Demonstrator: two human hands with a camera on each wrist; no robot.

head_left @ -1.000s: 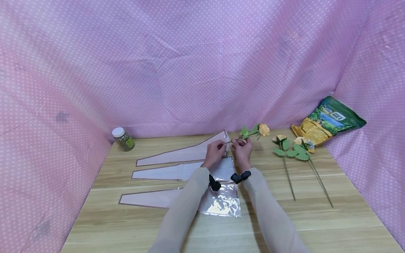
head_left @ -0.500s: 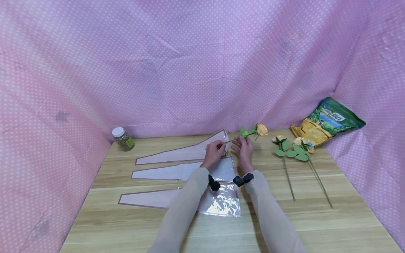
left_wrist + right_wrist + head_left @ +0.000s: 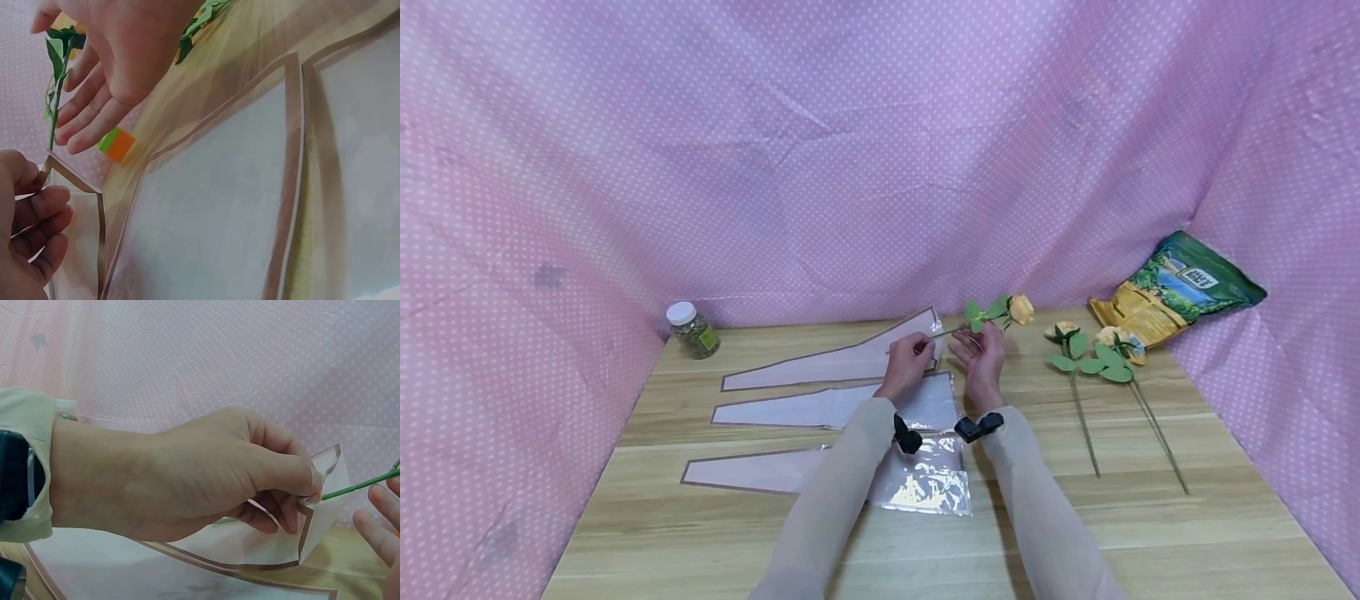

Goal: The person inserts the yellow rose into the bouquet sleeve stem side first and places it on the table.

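Note:
My left hand point(image 3: 909, 360) pinches the wide mouth of the farthest flower sleeve point(image 3: 838, 360), a pale wrap with a brown border. A yellow artificial rose point(image 3: 1021, 309) points right, its green stem point(image 3: 359, 485) running into the mouth at my left fingertips. In the left wrist view the lower stem is partly hidden by that hand. My right hand point(image 3: 985, 363) lies close beside the stem, its fingers extended and spread below the leaves point(image 3: 977, 314). Two more flower sleeves, a middle one point(image 3: 797, 410) and a near one point(image 3: 752, 472), lie flat on the table.
Two further artificial roses, one left point(image 3: 1078, 400) and one right point(image 3: 1150, 417), lie on the right of the wooden table point(image 3: 925, 554). A green and yellow bag point(image 3: 1180, 283) leans in the back right corner. A white-lidded jar point(image 3: 692, 331) stands back left.
My right hand has let go of the stem; its fingers have spread, and it has shifted slightly right. The rose moved slightly left. My left hand keeps its pinch.

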